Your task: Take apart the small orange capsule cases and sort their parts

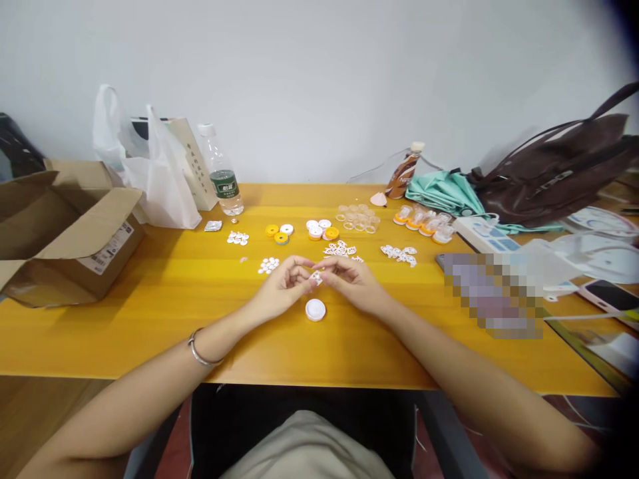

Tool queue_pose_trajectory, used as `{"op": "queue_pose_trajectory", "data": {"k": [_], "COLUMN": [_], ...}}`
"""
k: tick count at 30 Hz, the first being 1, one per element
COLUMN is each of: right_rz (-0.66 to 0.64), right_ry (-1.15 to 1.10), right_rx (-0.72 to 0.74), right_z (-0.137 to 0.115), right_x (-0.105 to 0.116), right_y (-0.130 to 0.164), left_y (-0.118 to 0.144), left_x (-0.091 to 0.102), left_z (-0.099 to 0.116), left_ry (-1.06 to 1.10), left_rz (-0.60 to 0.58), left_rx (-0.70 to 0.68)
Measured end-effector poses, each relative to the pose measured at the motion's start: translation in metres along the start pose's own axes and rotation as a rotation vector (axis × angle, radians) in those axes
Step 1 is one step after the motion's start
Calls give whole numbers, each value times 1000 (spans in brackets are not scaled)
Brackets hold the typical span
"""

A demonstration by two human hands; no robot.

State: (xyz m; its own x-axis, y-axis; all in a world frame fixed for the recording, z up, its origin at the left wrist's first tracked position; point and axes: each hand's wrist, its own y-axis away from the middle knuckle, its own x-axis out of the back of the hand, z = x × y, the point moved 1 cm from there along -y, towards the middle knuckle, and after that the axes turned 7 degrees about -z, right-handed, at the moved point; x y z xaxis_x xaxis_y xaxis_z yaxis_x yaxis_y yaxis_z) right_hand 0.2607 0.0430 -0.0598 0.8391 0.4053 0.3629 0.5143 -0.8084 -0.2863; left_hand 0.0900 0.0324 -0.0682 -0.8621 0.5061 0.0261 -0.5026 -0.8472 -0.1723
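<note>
Yellow-brown worktop (319,362) against a pale wall (319,80), with two hands meeting over a small white piece.
The left hand (284,286) and right hand (357,286) pinch the piece (316,277) between thumbs and fingertips, just above a shallow white dish (315,310); it looks light, stiff and probably plastic, perhaps smooth enough to slip and thin enough to snap, so its outer edges seem the best hold. Whether anything lies in the dish is too small to tell. Clear cups (358,218) cluster behind the hands, beside clear domes on orange bases (423,225). A water bottle (224,179) holds clear liquid; the open cardboard box (110,233) hides its floor, and the contents of the white bag (167,186) are unclear.
</note>
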Motion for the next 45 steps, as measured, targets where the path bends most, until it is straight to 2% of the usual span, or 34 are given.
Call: {"op": "queue_pose_trajectory", "data": {"k": [2,6,9,13,24,34,40,45], "right_rz": [-25,70,85,32,72,44,56,62], "right_ry": [3,-16,-56,-138,-290,-366,-354,-412], "right_rx": [-8,29,37,-14,-42,-61,-130,-228], "right_z": [-3,0,3,6,1,0,0,3], "right_x": [-5,-9,-11,-17,-27,-25,-24,-23], "right_y": [2,5,7,7,6,3,1,0], "left_y": [-1,0,2,4,1,1,0,1], "left_x": [0,2,4,3,-4,-1,0,5], "left_z": [-2,1,3,1,7,5,7,6], "left_ry": [-18,-143,-269,-350,-158,42,-140,-253], "left_rz": [3,24,-38,-87,-59,-39,-33,35], "left_rx": [7,51,77,71,190,195,129,79]}}
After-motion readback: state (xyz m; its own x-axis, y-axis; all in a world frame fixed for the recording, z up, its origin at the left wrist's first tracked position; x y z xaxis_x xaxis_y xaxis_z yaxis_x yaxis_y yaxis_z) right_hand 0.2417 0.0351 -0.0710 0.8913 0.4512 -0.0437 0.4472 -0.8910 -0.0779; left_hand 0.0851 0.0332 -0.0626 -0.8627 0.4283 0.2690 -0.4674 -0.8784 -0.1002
